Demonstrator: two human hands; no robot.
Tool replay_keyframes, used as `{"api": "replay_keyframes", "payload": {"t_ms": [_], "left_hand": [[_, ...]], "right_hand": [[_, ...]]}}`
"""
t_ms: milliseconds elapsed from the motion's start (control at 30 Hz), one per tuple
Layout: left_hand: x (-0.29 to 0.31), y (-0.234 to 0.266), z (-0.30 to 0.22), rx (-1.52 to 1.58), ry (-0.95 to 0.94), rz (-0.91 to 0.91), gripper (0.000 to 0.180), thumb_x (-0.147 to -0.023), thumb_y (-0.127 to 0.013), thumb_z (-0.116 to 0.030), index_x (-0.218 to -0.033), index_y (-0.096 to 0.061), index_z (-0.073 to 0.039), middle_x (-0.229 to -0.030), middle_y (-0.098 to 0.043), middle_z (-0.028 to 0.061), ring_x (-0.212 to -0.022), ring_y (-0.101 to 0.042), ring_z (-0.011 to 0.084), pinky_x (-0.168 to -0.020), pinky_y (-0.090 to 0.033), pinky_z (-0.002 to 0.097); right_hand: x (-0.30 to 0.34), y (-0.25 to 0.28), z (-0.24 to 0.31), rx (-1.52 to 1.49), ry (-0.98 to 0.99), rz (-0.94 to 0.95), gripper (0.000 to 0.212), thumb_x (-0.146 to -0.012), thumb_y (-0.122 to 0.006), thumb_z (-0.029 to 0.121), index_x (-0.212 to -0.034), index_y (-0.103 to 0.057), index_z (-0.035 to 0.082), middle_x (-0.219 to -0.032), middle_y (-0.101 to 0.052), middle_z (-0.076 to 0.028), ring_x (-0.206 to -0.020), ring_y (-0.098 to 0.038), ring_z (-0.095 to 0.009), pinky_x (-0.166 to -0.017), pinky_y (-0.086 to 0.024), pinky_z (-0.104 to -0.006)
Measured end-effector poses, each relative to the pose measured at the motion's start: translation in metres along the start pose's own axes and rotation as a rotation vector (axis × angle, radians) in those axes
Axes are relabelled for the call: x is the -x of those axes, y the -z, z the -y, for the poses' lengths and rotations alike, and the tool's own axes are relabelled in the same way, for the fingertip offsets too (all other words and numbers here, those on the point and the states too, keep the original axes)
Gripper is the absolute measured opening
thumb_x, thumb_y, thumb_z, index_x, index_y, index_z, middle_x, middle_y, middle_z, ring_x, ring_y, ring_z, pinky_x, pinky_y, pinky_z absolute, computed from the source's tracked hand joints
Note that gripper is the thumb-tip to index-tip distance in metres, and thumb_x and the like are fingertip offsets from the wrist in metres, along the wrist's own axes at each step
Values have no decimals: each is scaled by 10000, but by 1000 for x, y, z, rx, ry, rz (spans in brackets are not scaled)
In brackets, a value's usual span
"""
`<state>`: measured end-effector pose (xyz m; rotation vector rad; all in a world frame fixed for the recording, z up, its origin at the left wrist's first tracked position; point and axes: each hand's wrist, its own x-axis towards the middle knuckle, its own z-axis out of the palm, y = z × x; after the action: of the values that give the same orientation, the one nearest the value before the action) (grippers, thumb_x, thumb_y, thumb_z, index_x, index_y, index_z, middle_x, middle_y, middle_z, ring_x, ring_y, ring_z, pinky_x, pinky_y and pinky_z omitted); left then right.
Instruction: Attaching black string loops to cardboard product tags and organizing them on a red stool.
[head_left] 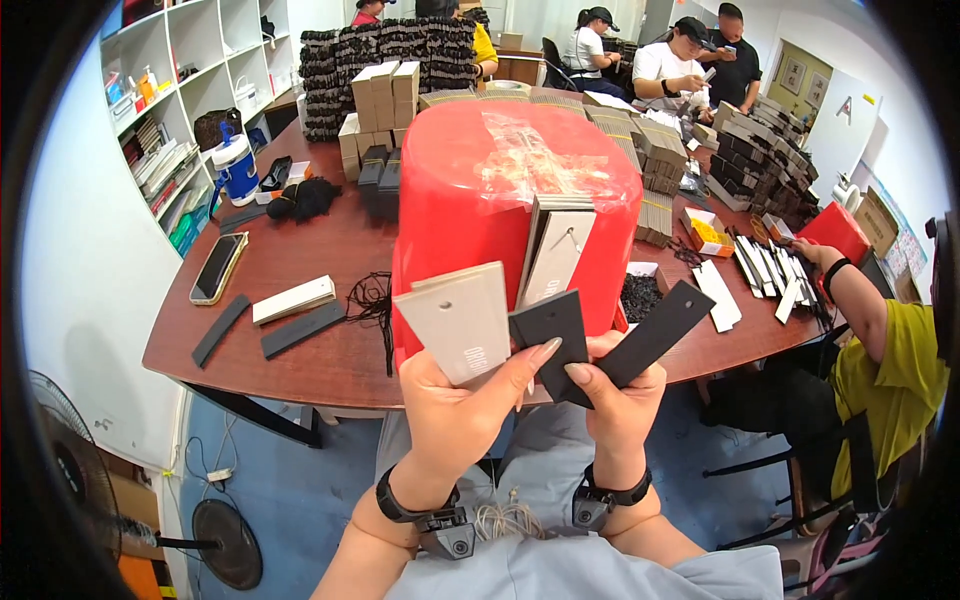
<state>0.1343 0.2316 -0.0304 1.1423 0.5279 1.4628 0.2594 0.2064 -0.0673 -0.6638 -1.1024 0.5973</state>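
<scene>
In front of my lap, my left hand is closed around a small fan of pale hang tags, each with a punched hole. Its thumb presses on a short black hang tag. My right hand pinches a longer black hang tag that slants up to the right; the lower ends of the two black tags meet between my thumbs. Behind them, a bundle of pale tags with a short string at its hole leans on a red plastic tub, which has clear tape on top.
On the table at left lie a phone, pale tags, black strips and black cords. Stacked tag bundles stand behind the tub. A co-worker in a yellow shirt reaches toward loose tags at right.
</scene>
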Motion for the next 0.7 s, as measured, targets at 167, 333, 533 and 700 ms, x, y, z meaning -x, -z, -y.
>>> {"api": "replay_keyframes", "payload": {"t_ms": [167, 333, 533, 700], "left_hand": [[-2, -4, -4, -57, 5, 26, 70, -661, -629, 30, -724, -600, 34, -580, -553, 30, -459, -480, 56, -401, -355, 169], [-6, -13, -10, 15, 72, 7, 58, -627, -640, 49, -651, -591, 28, -558, -537, 48, -428, -483, 88, -396, -360, 187], [-11, -10, 2, 178, 54, 26, 119, -654, -622, 50, -726, -540, 1, -545, -516, 64, -426, -495, 130, -359, -376, 228], [-10, -8, 2, 223, 16, 137, 129, -682, -604, 41, -735, -506, -24, -547, -502, 62, -425, -496, 144, -321, -357, 242]], "right_hand": [[4, -2, -4, -6, 61, -41, 154, -676, -589, -87, -826, -580, -54, -808, -597, -105, -719, -563, -130, -631, -455, -215], [3, -5, -3, -58, 103, -121, 141, -683, -577, -98, -814, -571, -47, -808, -596, -120, -717, -563, -126, -635, -459, -219], [6, -6, -7, -103, 112, -182, 152, -684, -595, -79, -812, -553, -8, -816, -597, -115, -729, -563, -125, -668, -454, -236], [7, -5, -5, -238, 42, -150, 161, -691, -590, -73, -820, -544, 13, -819, -596, -106, -744, -563, -131, -692, -449, -250]]}}
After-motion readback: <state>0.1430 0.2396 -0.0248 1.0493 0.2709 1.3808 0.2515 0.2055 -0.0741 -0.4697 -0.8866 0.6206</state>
